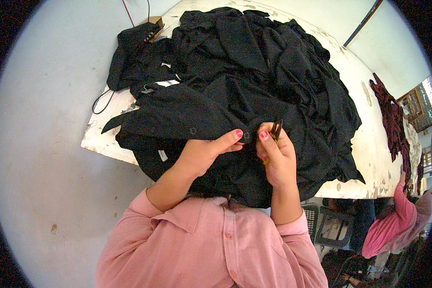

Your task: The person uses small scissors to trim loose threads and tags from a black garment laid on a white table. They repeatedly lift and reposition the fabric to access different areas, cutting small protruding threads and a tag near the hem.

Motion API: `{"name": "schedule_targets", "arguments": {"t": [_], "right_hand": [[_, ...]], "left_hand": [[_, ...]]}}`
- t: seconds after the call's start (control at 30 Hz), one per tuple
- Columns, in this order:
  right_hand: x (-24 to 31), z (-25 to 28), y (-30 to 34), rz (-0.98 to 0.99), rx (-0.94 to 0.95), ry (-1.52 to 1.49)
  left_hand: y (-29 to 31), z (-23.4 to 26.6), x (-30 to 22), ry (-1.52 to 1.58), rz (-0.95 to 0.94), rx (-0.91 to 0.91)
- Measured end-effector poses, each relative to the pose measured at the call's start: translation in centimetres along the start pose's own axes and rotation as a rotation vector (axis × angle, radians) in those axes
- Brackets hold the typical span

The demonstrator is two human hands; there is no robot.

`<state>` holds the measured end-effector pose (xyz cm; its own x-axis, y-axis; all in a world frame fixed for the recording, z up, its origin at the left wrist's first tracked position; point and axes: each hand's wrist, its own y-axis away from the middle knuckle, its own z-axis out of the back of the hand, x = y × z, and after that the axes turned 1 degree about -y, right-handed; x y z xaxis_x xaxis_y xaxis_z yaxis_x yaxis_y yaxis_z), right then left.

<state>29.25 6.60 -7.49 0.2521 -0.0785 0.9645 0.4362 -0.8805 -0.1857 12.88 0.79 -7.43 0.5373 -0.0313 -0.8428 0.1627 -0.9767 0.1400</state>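
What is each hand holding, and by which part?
Left hand: the black garment, pinched beside a button. Right hand: small dark-bladed snips, by their yellowish handle; whether it grips cloth too is unclear.

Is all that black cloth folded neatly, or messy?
Messy, not folded neatly: the black cloth lies heaped on the pale table, full of creases, with loose edges sticking out.

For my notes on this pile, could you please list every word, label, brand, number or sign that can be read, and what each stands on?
No text can be read.
Lower white tag, on the black cloth by the left wrist: too small to read.
Upper white tag, on the cloth farther back: too blurred to read.
No other lettering can be made out.
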Motion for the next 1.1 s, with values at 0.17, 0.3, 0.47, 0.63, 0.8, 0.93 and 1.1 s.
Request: {"name": "schedule_targets", "arguments": {"t": [0.17,0.3,0.47,0.63,0.8,0.93,1.1], "right_hand": [[1.3,0.5,0.2,0.603,-0.077,0.903],[1.8,0.3,1.1,0.692,-0.077,1.086],[2.6,-0.3,1.1,0.735,-0.040,1.140],[2.1,0.0,0.7,0.801,-0.044,1.166],[1.8,-0.1,0.3,0.807,-0.049,1.116],[1.4,0.2,0.1,0.805,-0.046,1.082],[0.9,-0.4,-0.2,0.552,-0.049,0.834]], "left_hand": [[-0.7,1.3,0.4,0.133,0.060,0.120],[-0.8,1.4,0.3,0.137,0.065,0.126],[-1.0,1.7,0.7,0.147,0.083,0.135],[-1.0,1.5,0.6,0.142,0.080,0.154],[-0.9,1.4,0.4,0.167,0.096,0.154],[-0.9,1.3,0.5,0.146,0.097,0.129],[-1.2,1.5,0.8,0.130,0.102,0.171]]}}
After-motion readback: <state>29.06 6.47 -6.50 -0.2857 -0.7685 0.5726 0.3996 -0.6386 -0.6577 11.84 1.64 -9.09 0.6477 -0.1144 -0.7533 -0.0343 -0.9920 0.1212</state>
